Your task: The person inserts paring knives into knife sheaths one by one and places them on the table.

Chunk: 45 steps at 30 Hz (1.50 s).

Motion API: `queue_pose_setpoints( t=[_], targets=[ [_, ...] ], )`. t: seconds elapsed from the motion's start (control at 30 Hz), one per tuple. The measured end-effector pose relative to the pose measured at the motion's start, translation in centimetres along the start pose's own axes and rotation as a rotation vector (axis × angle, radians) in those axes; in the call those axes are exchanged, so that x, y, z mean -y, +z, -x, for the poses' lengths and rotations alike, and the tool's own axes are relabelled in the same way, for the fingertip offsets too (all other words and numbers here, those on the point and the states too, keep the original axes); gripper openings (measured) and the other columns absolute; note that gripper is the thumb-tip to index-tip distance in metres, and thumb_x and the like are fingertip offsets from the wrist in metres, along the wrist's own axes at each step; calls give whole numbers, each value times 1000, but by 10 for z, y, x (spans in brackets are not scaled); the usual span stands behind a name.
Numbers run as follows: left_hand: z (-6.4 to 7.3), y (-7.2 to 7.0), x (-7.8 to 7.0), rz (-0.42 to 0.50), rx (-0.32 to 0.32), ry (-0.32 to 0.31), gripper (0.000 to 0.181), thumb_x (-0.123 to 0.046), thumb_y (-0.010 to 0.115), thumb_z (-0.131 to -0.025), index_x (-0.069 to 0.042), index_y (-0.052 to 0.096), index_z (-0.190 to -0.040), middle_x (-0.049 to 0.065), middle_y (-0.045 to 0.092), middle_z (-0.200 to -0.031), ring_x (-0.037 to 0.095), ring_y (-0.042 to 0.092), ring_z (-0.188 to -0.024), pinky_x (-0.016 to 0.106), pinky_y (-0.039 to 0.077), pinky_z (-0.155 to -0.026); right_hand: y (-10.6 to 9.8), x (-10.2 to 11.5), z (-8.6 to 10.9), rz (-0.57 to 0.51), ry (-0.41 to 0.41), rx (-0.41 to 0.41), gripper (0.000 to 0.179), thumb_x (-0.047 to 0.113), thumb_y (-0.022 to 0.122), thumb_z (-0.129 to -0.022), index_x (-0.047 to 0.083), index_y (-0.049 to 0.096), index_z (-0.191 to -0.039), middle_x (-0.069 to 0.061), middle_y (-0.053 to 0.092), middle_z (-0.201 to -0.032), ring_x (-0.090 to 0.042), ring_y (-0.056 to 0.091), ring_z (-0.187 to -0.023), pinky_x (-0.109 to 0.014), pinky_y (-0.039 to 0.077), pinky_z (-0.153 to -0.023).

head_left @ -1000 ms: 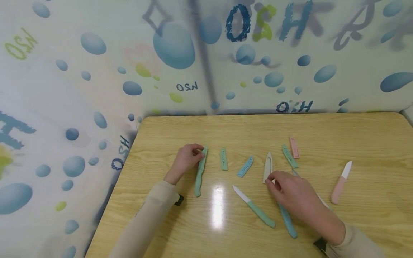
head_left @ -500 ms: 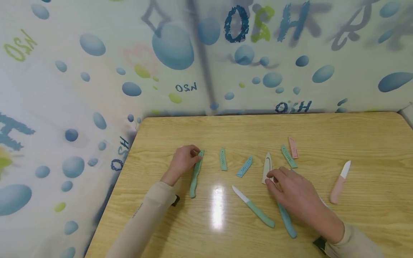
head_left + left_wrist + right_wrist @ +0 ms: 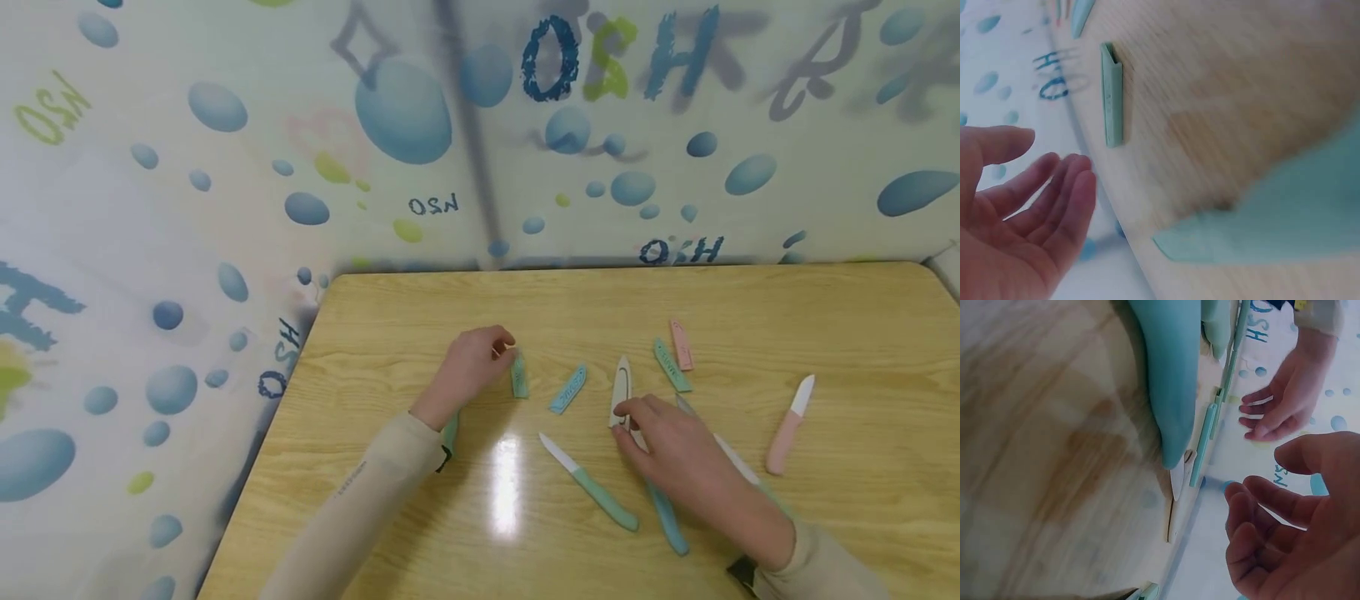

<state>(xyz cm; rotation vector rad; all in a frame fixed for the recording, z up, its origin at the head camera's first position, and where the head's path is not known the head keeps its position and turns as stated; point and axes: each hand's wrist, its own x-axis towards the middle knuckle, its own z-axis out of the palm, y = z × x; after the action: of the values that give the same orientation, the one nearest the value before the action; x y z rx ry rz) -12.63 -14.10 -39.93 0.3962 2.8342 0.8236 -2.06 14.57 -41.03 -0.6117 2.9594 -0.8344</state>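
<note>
My left hand (image 3: 472,371) hovers with loosely bent fingers beside a small green knife sheath (image 3: 520,379), which lies on the table. In the left wrist view that hand (image 3: 1035,212) holds nothing and the green sheath (image 3: 1113,100) lies beyond its fingertips. A sheathed green knife (image 3: 450,437) lies partly hidden under the left forearm. My right hand (image 3: 686,454) hangs over a blue-handled knife (image 3: 666,517), its fingertips right at the end of a white sheath (image 3: 621,387). Seen from the right wrist, its fingers (image 3: 1250,544) are relaxed with nothing between them.
A blue sheath (image 3: 568,389) and a green-handled knife (image 3: 606,498), its white blade bare, lie between the hands. Farther right are a green sheath (image 3: 672,365), a pink sheath (image 3: 681,345) and a pink-handled knife (image 3: 784,440). Another bare blade (image 3: 735,457) shows beside the right forearm.
My left hand has let go of the sheathed green knife and moved right to the green sheath. That knife was set down a little to the left. The right hand has barely moved.
</note>
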Motion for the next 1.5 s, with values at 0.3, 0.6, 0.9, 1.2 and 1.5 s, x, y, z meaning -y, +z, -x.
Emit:
queue_pose_setpoints(
  t=[0.3, 0.6, 0.9, 1.2, 1.5],
  targets=[
    [-17, 11, -18, -235, 138, -58, 45, -31, 68, -102, 3, 61, -132, 19, 67, -123, 30, 67, -103, 42, 61, -86, 3, 1, 1, 30, -22, -4, 14, 20, 71, -98, 9, 73, -107, 4, 65, -91, -6, 56, -74, -28, 51, -61],
    [-20, 19, -14, -178, 179, -84, 28, -15, 71, -98, 1, 62, -118, 12, 64, -103, 24, 62, -89, 35, 58, -74, 3, 2, 0, 41, -46, -12, 12, 19, 72, -97, 10, 73, -105, 6, 65, -88, -3, 53, -70, -23, 49, -57],
    [-21, 16, -12, -22, 154, -147, 35, -18, 71, -94, 1, 68, -124, 12, 70, -110, 18, 63, -80, 32, 57, -69, 12, 6, 0, 19, -97, 17, 11, 15, 76, -94, 9, 72, -102, 5, 67, -88, -4, 56, -72, -24, 53, -60],
    [-14, 8, -12, 458, 1, -147, 34, -15, 67, -96, -3, 70, -127, 9, 69, -114, 26, 68, -102, 41, 61, -84, 23, 14, 3, 13, -163, 161, 15, 24, 77, -95, 10, 70, -91, 9, 57, -78, 0, 45, -60, -20, 44, -51],
    [-2, 14, -11, 912, -26, -202, 40, -15, 71, -98, 6, 64, -131, 12, 72, -112, 23, 69, -101, 37, 61, -90, 29, 20, 1, 59, -202, 228, 31, 39, 81, -90, 15, 63, -81, 8, 52, -78, -5, 45, -66, -24, 43, -53]
  ],
)
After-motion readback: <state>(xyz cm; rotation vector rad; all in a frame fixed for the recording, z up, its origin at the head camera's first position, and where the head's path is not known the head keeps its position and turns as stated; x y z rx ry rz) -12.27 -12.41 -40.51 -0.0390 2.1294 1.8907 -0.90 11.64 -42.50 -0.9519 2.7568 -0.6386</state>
